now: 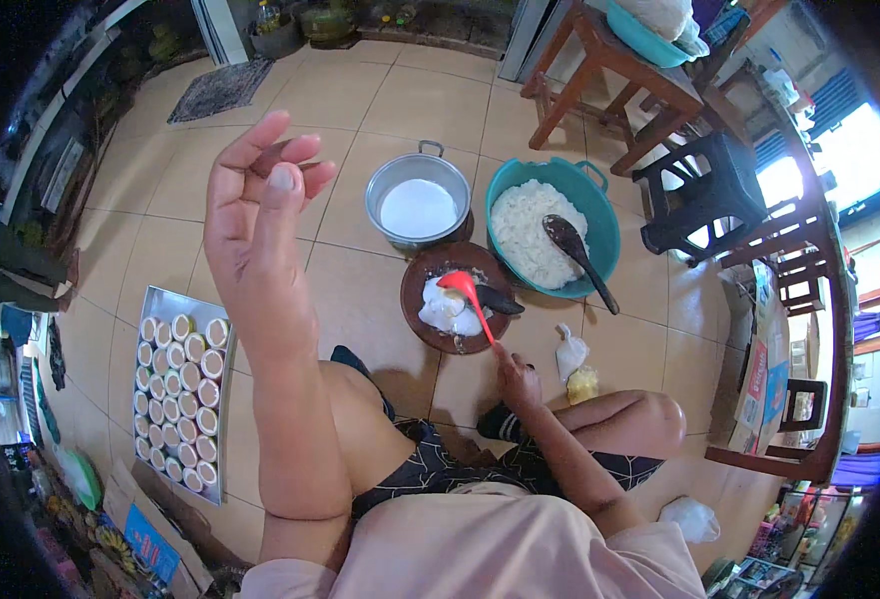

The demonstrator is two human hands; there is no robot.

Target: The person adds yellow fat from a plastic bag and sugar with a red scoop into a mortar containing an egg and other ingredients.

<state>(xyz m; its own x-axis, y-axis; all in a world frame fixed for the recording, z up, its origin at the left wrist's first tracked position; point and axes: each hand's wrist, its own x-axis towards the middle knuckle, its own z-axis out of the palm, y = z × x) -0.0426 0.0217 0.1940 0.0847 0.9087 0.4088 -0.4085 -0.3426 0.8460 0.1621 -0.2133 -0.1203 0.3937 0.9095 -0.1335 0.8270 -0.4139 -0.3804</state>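
Inside the right grip (518, 379), the end of the red spoon (459, 283) is hidden; just ahead, the spoon covers some of the white mass (441, 312). Far ahead, rightward, the top edge cuts off a whitish bundle (658, 14).

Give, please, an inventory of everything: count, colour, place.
Pot: 1, silver, centre
Basin: 1, teal, beside pot
Food: 1 heap, white, in basin
Spoon: 1, brown, in basin
Mortar: 1, brown, below pot
Pestle: 1, black, on mortar
Spatula: 1, red, over mortar
Tray: 1, silver, left
Cups: many, pale-topped, in tray
Stool: 1, black, right
Furniture: several, brown, right
Bags: 3, white and yellow, right floor
Clutter: uncounted, mixed, edges
Left hand: 1, bare, raised
Right hand: 1, bare, gripping spatula
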